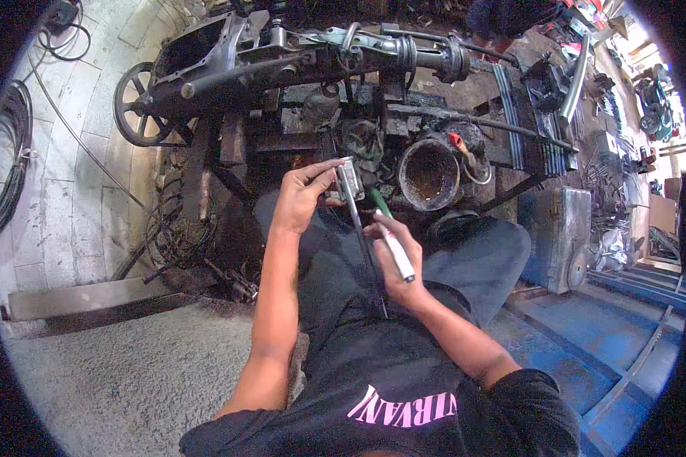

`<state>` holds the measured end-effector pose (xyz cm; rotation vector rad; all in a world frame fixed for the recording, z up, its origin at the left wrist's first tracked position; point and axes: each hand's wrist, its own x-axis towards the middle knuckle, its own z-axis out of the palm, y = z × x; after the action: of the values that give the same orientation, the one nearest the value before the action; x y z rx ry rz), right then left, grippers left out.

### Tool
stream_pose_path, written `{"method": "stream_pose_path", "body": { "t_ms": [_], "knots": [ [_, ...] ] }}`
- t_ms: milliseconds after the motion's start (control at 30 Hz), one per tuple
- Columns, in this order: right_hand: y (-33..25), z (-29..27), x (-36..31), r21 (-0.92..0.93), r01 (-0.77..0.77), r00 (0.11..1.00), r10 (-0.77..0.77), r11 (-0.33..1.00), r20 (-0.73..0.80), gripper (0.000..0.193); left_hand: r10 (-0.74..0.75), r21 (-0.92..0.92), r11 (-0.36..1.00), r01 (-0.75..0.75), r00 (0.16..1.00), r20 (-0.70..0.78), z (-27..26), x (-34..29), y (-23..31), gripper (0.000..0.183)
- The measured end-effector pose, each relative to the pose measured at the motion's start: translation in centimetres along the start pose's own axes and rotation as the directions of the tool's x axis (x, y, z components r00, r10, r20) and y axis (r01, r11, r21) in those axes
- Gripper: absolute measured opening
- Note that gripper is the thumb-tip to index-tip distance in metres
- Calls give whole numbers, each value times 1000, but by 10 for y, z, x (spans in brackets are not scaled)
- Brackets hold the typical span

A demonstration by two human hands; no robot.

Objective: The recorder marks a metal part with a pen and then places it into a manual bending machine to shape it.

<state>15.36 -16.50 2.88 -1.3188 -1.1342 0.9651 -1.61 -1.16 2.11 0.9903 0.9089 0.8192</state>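
Observation:
Above my lap, my left hand (pixel 307 198) is closed, its fingers pinching a squarish metal piece (pixel 351 185) at the upper end of a long thin metal bar (pixel 366 244). The bar slants down toward my shirt; whether the two are one tool, I cannot tell. My right hand (pixel 401 263) is wrapped round a white marker-like pen (pixel 399 254) with a dark rear end. A green part (pixel 379 202) reaches from its front, near the metal piece. The pen's tip is too small to make out.
Beyond my hands stands a greasy machine frame (pixel 282 76) with a spoked wheel (pixel 139 107). A round bucket (pixel 428 175) of dark contents has a red-handled brush (pixel 459 145) at its rim. Metal bars (pixel 508 114), a blue-grey cabinet (pixel 556 240) and coiled cable (pixel 11 164) lie around.

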Motion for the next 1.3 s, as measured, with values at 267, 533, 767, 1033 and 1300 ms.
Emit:
{"method": "stream_pose_path", "body": {
  "t_ms": [267,533,767,1033,1300],
  "knots": [
    [7,-2,20,158,-53,998,48,986,35,39,34,165,986,-33,999,-3,1,0,11,24],
    [4,4,29,149,58,997,-50,987,-60,21,22,161,987,-25,1000,20,1,0,16,24],
    [4,10,35,-15,89,988,-90,996,-126,17,10,180,984,-12,1000,12,10,-2,23,24],
    [-13,8,35,-156,103,988,-119,982,-97,14,27,196,980,-27,1000,2,8,-3,19,25],
    [-19,9,36,-207,147,983,-166,967,-79,16,70,156,986,-57,994,-83,21,-10,22,22]
  ]
}}
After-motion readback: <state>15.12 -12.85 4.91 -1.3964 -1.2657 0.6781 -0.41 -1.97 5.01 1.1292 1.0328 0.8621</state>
